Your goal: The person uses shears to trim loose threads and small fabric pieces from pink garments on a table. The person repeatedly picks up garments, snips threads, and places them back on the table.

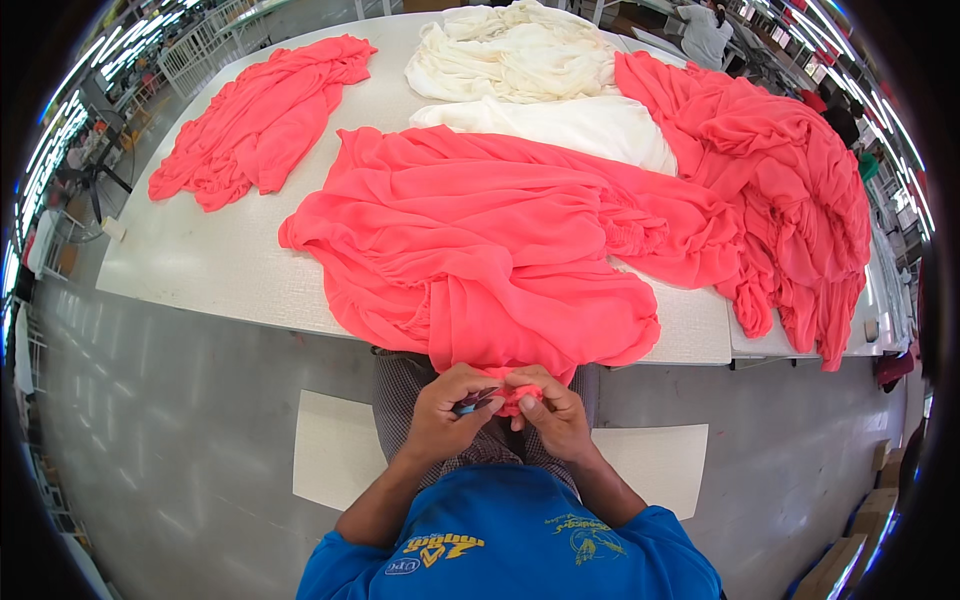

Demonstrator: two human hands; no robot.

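A coral garment (480, 225) of thin gathered fabric lies across the table in front of me, and its near end hangs over the edge to my lap. My left hand (456, 409) holds a small cutting tool, apparently thread snips (471, 405), with a blue part and a dark pointed end. Its fingertips also meet the garment. Bunched coral fabric (523, 399) is pinched between the fingers and thumb of my right hand (553, 411). The two hands are close together, just below the table edge. The snips' blades are partly hidden by my fingers.
The pale table (217, 262) also bears another coral garment (262, 120) at left, a large coral heap (780, 172) hanging over the edge at right, and white fabric (517, 52) at the back. A floor fan (86, 195) stands left. A person (705, 34) is beyond the table.
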